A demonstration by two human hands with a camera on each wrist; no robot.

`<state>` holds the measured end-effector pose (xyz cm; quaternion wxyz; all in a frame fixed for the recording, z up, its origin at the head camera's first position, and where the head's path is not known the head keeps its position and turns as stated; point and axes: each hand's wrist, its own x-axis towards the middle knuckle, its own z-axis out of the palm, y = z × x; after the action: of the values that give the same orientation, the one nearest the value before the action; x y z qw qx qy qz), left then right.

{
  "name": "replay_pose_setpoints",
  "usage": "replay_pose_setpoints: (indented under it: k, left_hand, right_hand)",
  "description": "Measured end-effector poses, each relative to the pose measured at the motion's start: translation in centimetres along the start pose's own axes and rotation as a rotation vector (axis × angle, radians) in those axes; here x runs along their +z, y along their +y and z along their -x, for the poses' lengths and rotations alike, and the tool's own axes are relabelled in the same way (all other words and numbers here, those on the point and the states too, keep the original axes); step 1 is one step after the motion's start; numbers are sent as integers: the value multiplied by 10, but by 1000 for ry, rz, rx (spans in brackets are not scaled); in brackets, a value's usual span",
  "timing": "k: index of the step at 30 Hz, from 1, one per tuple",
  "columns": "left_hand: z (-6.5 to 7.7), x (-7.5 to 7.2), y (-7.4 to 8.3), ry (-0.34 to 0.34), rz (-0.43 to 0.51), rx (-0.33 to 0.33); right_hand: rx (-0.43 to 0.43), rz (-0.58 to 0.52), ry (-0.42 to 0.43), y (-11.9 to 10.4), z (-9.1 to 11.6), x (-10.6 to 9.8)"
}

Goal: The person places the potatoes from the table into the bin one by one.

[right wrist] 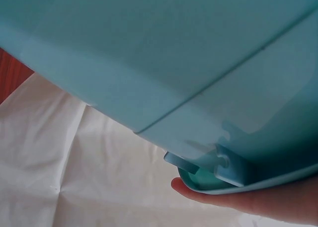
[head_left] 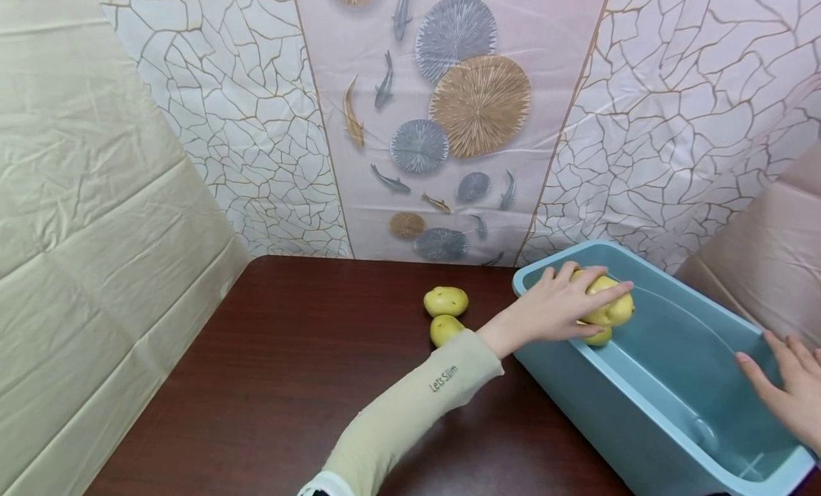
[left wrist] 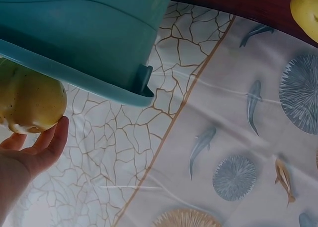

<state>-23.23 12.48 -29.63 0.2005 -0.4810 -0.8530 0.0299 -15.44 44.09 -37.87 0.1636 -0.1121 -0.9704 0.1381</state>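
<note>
My left hand (head_left: 564, 303) holds a yellow potato (head_left: 617, 309) above the near left rim of a blue plastic bin (head_left: 673, 439). In the left wrist view, the fingertips curl under this potato (left wrist: 35, 98). A second potato (head_left: 599, 336) shows just below the hand; I cannot tell whether it is held or lies inside the bin. On the table, two more potatoes (head_left: 445, 301) lie close together, the nearer one partly behind the left sleeve. At the bin's right side, my right hand (head_left: 792, 389) rests on the rim with its fingers extended; the right wrist view shows one straight finger (right wrist: 238, 199) along it.
The dark red-brown table (head_left: 269, 382) stretches to the left of the bin. A patterned cloth (head_left: 474, 197) hangs behind it, with plain pale cloth (head_left: 96, 254) at the left side. The bin takes up the table's right part.
</note>
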Motion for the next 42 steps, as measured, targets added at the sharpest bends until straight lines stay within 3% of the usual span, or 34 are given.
replay_pose_setpoints:
  k: [4,15,18,25,31,35,42]
  left_hand:
    - [-3,0,3,-17,9,-1]
    - [-7,5,5,-25,-17,7]
    - [-8,5,6,-39,-28,-2]
    - [-9,11,8,-47,-40,-11]
    - [-10,11,10,-58,-46,-7]
    - [-10,11,12,-66,-50,-3]
    - [-11,12,13,-53,-73,8]
  right_hand:
    - [-2,22,7,24,-9,16]
    - [43,13,2,65,-28,40]
    - [37,10,3,54,-23,34]
    - [28,-34,-25,-18,6,-13]
    - [21,-26,-25,-22,8,-15]
    - [21,-26,-13,-4,1,-2]
    - [2,10,21,59,-24,39]
